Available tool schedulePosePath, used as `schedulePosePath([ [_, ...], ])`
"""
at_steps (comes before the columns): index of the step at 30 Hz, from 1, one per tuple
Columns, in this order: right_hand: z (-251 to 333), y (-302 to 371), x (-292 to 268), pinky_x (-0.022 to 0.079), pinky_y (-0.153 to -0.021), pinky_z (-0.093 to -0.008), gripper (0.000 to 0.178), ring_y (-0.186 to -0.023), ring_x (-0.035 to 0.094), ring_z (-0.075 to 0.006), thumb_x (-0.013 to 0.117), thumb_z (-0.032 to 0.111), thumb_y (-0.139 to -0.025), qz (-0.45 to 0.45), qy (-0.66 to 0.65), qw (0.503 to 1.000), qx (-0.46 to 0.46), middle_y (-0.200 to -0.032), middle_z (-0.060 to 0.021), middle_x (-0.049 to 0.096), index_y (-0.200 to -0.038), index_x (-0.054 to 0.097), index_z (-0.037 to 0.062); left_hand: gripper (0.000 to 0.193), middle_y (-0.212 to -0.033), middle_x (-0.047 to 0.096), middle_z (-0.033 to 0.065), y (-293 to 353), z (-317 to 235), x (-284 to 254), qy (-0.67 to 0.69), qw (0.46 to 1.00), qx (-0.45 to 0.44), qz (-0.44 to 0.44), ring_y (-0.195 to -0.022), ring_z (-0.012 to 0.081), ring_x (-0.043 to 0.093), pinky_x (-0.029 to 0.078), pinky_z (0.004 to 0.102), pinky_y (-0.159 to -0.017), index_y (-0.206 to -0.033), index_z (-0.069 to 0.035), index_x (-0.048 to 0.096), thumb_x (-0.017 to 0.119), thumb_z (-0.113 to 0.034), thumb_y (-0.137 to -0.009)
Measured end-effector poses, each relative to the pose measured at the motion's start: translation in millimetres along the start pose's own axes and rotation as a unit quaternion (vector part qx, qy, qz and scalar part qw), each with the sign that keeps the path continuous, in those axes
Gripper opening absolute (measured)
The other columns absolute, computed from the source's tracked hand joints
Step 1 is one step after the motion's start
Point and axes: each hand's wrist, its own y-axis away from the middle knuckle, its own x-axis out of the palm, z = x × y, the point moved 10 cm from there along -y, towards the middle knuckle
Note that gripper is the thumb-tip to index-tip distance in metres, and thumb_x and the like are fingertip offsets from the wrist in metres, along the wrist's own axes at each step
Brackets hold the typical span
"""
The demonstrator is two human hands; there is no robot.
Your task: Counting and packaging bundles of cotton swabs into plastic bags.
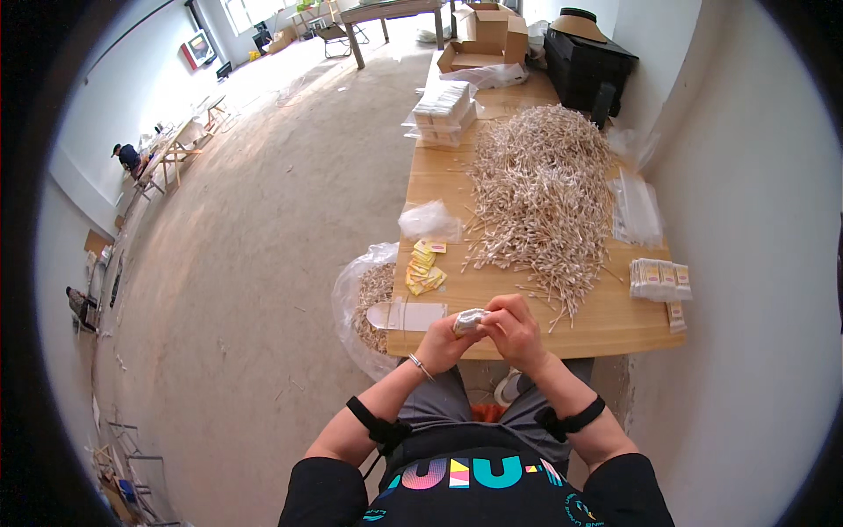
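Note:
Just over the table's near edge, my left hand (442, 344) is closed around a small shiny plastic bag (470, 321), whitish and crinkled. The fingers of my right hand (516, 335) pinch the bag's right end. What is inside the bag cannot be made out. Beyond my hands, a large heap of cotton swabs (540, 193) spreads over the wooden table (439, 184). A white card or flat packet (413, 315) lies to the left of my left hand. Behind it are several yellow printed cards (425, 270) in a loose pile.
A big plastic bag of swabs (376, 303) stands against the table's left side. Transparent bags (430, 220) lie farther back, near stacked packs (443, 110). Filled packets (659, 281) and flat bags (637, 206) line the right side. A black bin (587, 66) and open carton (483, 44) stand at the far end.

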Motion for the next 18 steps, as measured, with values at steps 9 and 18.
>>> schedulePosePath([
  [9, -1, -5, 5, 0.045, -0.076, -0.0354, 0.017, -0.087, 0.052, -0.0281, 0.067, 0.010, -0.073, 0.116, -0.010, 0.993, -0.013, -0.094, -0.0092, 0.050, -0.079, 0.052, 0.0040, 0.022, -0.078, 0.064, 0.0104, 4, 2, -4, -0.171, 0.985, -0.001, -0.003, -0.067, 0.0099, 0.056, 0.048, 0.0282, -0.063, -0.100, -0.005, 0.062, 0.066, -0.017, -0.082],
  [18, -11, -3, -4, 0.046, -0.072, -0.0343, 0.016, -0.080, 0.055, -0.0261, 0.065, 0.010, -0.078, 0.092, -0.085, 0.991, 0.051, -0.089, -0.0112, 0.055, -0.088, 0.055, 0.0027, 0.017, -0.082, 0.065, 0.0044, 11, 13, 3, -0.121, 0.991, -0.027, 0.049, -0.074, 0.0074, 0.056, 0.047, 0.0266, -0.068, -0.096, -0.003, 0.062, 0.064, -0.015, -0.084],
])
